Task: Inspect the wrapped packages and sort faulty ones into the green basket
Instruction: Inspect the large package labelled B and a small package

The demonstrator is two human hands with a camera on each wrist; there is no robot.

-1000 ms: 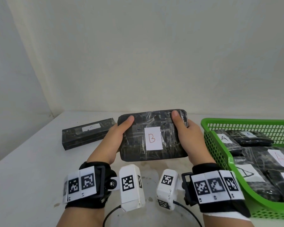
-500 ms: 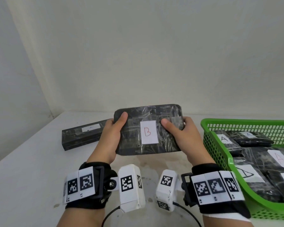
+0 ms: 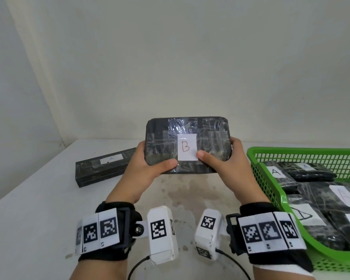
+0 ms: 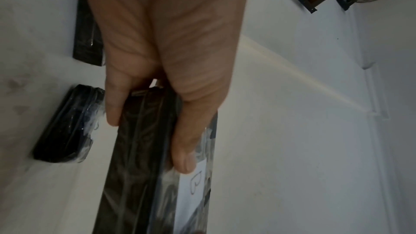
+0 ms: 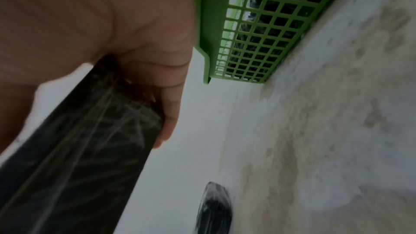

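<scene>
white table (image 3: 38, 209) | long wrapped package (image 3: 101, 168) far-left | green basket (image 3: 275, 190) right

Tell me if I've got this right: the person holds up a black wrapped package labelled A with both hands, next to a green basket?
Not quite. The label on the held package reads B, not A, as the head view shows. The rest stands: the left hand and the right hand both grip it, and the green basket sits beside it on the person's right.
</scene>
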